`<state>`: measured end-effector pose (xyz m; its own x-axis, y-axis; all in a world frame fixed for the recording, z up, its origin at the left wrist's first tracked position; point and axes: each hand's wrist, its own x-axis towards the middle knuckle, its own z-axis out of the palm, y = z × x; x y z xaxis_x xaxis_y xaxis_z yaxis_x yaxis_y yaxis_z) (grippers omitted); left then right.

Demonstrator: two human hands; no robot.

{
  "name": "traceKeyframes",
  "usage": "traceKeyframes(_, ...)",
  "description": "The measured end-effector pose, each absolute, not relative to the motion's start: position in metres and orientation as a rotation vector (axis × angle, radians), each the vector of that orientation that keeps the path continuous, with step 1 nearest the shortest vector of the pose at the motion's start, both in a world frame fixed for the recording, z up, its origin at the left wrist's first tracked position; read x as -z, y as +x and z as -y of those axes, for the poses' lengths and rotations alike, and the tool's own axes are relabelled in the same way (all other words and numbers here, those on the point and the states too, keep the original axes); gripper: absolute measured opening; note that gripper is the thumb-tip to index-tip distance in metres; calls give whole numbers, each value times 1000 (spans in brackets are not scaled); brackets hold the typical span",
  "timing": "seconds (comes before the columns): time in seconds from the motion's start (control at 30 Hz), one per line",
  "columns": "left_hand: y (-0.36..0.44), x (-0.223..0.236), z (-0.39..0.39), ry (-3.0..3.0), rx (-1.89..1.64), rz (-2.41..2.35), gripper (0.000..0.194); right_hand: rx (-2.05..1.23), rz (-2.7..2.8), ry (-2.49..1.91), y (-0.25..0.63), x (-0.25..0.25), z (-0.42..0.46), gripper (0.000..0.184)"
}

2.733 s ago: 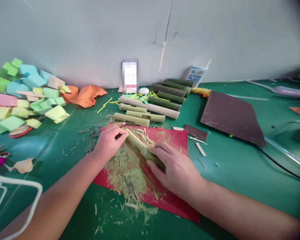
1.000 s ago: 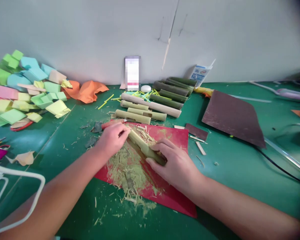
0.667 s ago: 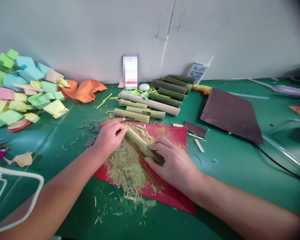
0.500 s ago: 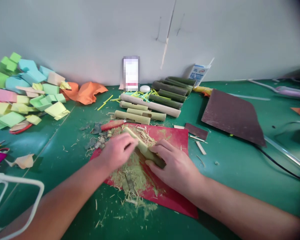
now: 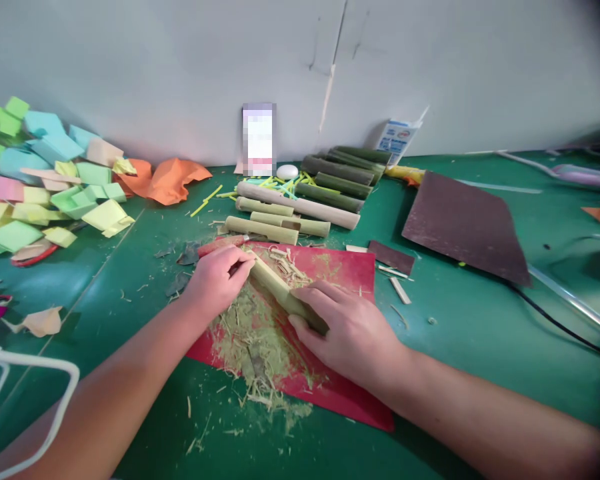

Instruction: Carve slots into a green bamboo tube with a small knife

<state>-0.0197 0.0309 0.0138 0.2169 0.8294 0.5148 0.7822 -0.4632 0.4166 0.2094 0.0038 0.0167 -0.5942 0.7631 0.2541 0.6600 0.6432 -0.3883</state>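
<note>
Bamboo [image 5: 275, 285]: over mat [image 5: 355, 267], toward far-left corner.
Clasped in right hand [image 5: 347, 327]; against curled left hand [image 5: 220, 280], can't tell if gripped.

Red sheet [image 5: 350, 265]: left hand [image 5: 220, 277], right hand [image 5: 353, 327], held tube [image 5: 279, 287] crowd it; bamboo row [image 5: 300, 205] blocks behind. Passable: tabletop [image 5: 470, 327] right of sheet, between brown board [image 5: 465, 223] and right forearm [image 5: 475, 400].
</note>
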Motion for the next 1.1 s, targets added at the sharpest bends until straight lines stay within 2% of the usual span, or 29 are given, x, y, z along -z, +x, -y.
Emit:
traceKeyframes(0.33,-24,-9,-30,2299,-1137,-1661,10,-211,2400,-1157,210,-12,-11,45)
traceKeyframes(0.53,-25,-7,-33,2313,-1198,-1654,11,-351,2453,-1249,209,-13,-12,26)
traceKeyframes(0.73,-18,-8,-34,2371,-1187,-1601,9,-433,2462,-1285,206,-13,-12,23)
traceKeyframes(0.93,-3,-8,-20,2520,-958,-1395,12,-426,2473,-1264,206,-13,-12,20)
traceKeyframes(1.1,-12,-6,-29,2512,-1131,-1568,15,-405,2470,-1278,206,-13,-11,18)
